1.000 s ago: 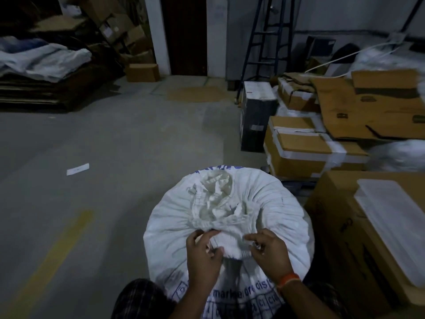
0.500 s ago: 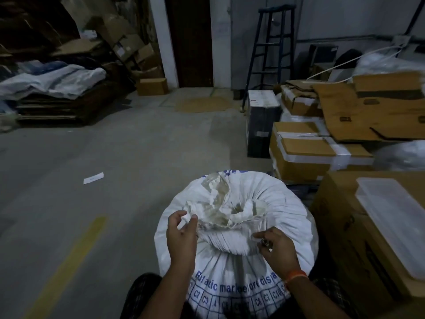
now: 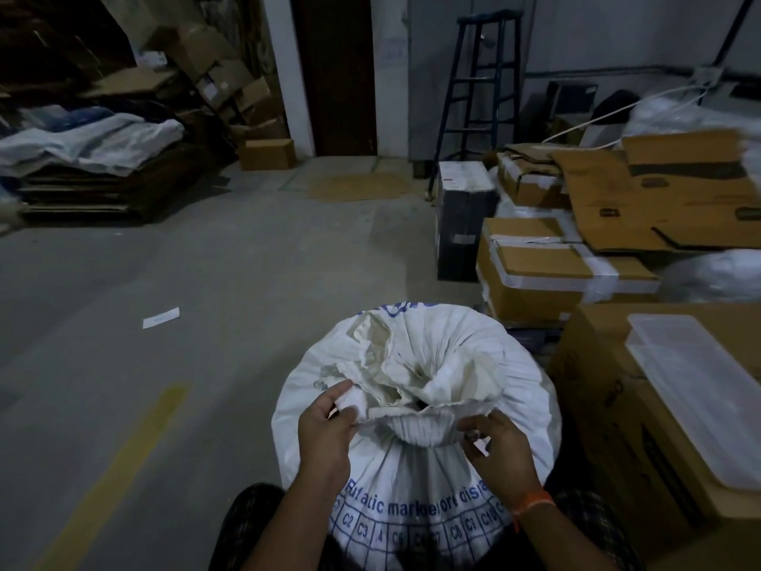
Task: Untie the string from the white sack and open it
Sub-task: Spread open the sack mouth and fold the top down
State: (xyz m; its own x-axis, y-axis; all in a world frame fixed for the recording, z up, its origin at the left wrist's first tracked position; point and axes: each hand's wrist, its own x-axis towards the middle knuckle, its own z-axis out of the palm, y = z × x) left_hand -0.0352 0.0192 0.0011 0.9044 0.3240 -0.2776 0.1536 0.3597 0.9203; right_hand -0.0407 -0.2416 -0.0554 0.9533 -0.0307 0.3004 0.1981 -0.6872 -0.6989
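Note:
A full white sack [image 3: 416,480] with blue print stands upright on the floor in front of me. Its gathered mouth [image 3: 416,377] is ruffled and partly spread, with a small dark gap in the middle. My left hand [image 3: 325,430] pinches the near left rim of the mouth between thumb and fingers. My right hand [image 3: 494,447] is at the near right rim, fingers curled on the fabric fold; an orange band is on that wrist. I cannot make out the string itself.
Cardboard boxes [image 3: 547,274] are stacked close on the right, one near box carrying a clear plastic lid [image 3: 696,389]. A blue stepladder [image 3: 482,96] stands behind them. Flattened cartons and sacks [image 3: 94,150] lie at far left. A paper scrap [image 3: 161,317] lies on the concrete floor.
The sack's mouth has spread wider. My left hand went out to the left rim and came back to grip it; my right hand stayed at the right rim.

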